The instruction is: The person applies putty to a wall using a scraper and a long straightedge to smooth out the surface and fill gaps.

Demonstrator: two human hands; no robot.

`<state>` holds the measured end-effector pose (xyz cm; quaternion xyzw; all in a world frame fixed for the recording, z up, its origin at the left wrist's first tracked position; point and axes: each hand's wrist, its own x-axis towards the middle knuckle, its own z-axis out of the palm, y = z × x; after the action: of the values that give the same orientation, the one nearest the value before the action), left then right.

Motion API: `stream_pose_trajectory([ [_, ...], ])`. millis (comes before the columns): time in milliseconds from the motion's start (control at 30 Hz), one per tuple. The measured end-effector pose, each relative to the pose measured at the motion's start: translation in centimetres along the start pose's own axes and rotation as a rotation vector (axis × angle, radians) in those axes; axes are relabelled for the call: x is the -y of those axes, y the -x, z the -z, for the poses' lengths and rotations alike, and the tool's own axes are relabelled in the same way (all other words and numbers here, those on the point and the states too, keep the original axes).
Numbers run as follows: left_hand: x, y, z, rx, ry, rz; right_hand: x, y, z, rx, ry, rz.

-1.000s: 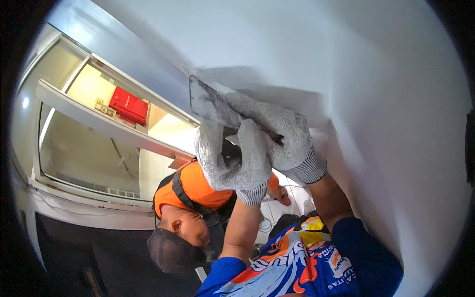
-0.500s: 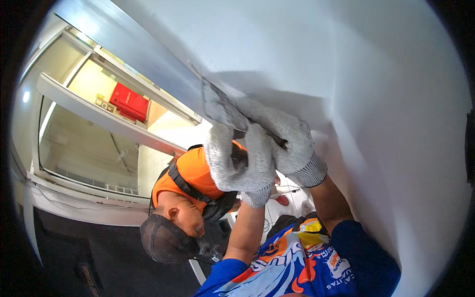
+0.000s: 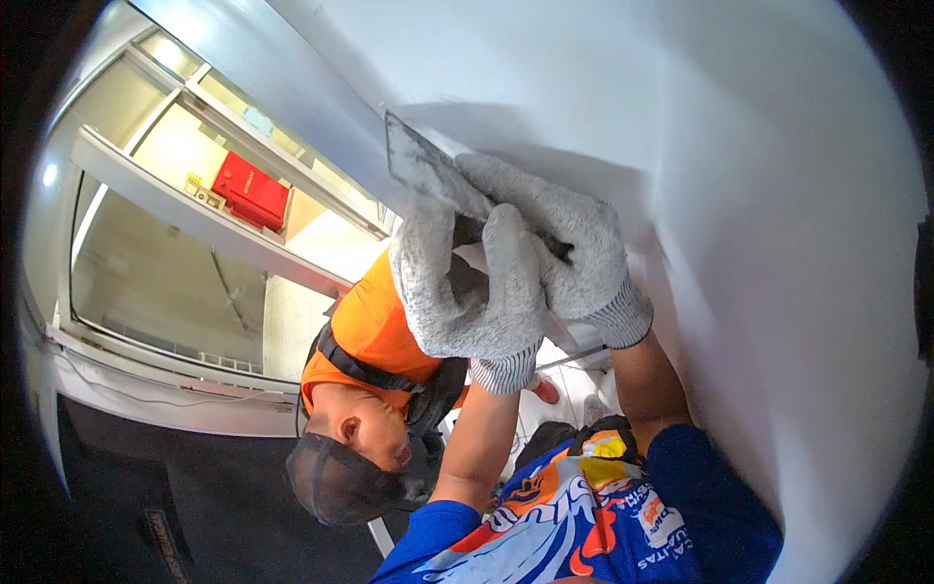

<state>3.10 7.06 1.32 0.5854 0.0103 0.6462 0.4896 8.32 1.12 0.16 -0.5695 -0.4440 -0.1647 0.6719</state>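
1. Both hands wear grey knit gloves and are raised against a smooth white wall [image 3: 739, 195]. The left hand [image 3: 467, 292] is folded shut over the handle of a flat metal trowel [image 3: 420, 165]; the right hand [image 3: 574, 253] overlaps it from the right, fingers curled down on the same grip.
2. The trowel blade sticks out up and to the left of the hands, lying nearly flat on the white wall, close to a grey frame edge [image 3: 311, 107].
3. Risk, as a judgement: if the blade tips, a corner could gouge the smooth surface or leave a ridge.
4. Being so near the frame, the blade could catch on that edge and jolt.
5. A person in an orange top [image 3: 375, 326] and dark cap is just below the hands; a slipping trowel or falling material could hit them.
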Motion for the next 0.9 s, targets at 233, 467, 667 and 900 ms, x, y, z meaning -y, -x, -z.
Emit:
stream_pose_trajectory([
  [233,3.6,0.9,3.0,0.025,-0.119,0.053,-2.3,0.5,-1.3,0.008,0.060,0.063],
  [467,1.5,-1.4,1.8,0.160,-0.078,0.024,-1.8,-0.4,-1.4,-0.009,-0.005,0.015],
  [667,1.5,0.4,2.2,0.068,0.095,0.198,-0.7,4.6,-0.5,0.027,-0.021,-0.213],
  [900,0.5,3.3,3.9,-0.004,0.102,0.084,2.5,8.5,-0.8,-0.127,0.090,-0.087],
])
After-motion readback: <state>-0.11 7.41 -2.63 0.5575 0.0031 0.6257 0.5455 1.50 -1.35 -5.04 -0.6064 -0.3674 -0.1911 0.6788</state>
